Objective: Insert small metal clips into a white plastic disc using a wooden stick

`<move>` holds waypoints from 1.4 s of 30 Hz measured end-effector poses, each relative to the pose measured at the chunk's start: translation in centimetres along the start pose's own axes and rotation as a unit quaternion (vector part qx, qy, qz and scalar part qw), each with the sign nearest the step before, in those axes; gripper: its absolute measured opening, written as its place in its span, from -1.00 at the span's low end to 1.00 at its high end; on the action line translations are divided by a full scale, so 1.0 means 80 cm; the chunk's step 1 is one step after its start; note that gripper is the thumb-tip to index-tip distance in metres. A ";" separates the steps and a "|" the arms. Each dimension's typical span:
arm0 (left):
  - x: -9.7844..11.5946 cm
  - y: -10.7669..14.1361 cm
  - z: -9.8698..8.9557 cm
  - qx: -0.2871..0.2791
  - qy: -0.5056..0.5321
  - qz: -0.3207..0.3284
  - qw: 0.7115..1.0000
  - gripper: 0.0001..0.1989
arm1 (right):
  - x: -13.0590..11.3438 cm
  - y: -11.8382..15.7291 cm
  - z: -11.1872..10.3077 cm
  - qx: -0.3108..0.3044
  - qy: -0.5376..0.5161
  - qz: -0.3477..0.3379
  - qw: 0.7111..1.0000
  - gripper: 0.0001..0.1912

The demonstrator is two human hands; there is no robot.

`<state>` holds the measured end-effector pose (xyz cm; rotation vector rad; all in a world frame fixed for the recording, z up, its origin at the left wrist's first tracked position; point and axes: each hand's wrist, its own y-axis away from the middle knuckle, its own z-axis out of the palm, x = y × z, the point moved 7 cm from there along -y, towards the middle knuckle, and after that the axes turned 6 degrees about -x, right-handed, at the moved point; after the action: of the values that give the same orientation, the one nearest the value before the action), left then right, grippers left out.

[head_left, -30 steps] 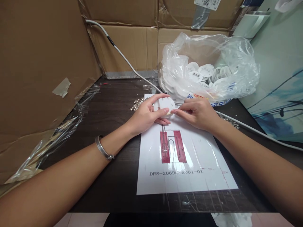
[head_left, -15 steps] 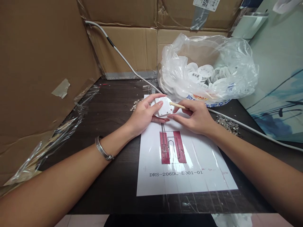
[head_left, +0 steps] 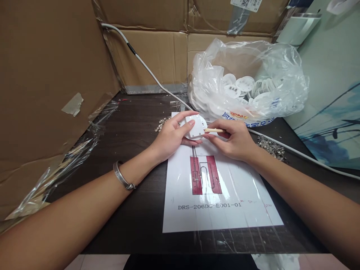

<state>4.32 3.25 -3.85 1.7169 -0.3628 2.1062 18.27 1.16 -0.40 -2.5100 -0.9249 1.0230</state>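
A round white plastic part [head_left: 197, 126] with a raised square block is gripped between the thumb and fingers of my left hand [head_left: 172, 134]. In my right hand [head_left: 232, 138] is a thin pale wooden stick [head_left: 215, 130], pinched and lying nearly level. Its tip touches or almost touches the right side of the white part, near small metal bits at its edge. Below both hands lies a printed sheet [head_left: 180, 180] with a red and white drawing and the text "DRS-206DC-E001-01", under clear tape.
A clear plastic bag [head_left: 292, 90] full of similar white discs [head_left: 244, 84] stands at the back right. Small metal pieces lie heaped at the right [head_left: 271, 148] and behind my left hand [head_left: 161, 124]. A white cable [head_left: 152, 73] crosses the table; cardboard walls [head_left: 149, 56] stand behind and left.
The stick's tip has moved down along the right side of the white part, and the stick now lies more level. My left hand holds the part almost unchanged.
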 end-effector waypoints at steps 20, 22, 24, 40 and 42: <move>0.006 0.005 0.010 -0.027 -0.095 0.034 0.994 -0.42 | 0.028 -0.001 0.004 -0.023 -0.140 0.149 0.979 -0.77; 0.007 0.007 0.010 -0.021 -0.103 0.035 0.994 -0.44 | 0.032 0.001 0.007 -0.022 -0.178 0.172 0.969 -0.79; 0.011 0.010 0.011 -0.015 -0.110 0.045 0.993 -0.44 | 0.035 0.002 0.011 -0.026 -0.223 0.189 0.956 -0.75; 0.011 0.017 0.022 -0.088 -0.107 0.014 0.990 -0.26 | 0.025 0.003 0.026 -0.053 -0.414 0.198 0.887 -0.59; 0.009 0.017 0.023 -0.099 -0.115 0.010 0.988 -0.25 | 0.025 0.003 0.026 -0.048 -0.420 0.204 0.883 -0.57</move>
<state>5.19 1.32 -2.67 1.8453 -0.6345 1.8188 18.01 2.29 -3.03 -2.3601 -0.6187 2.3587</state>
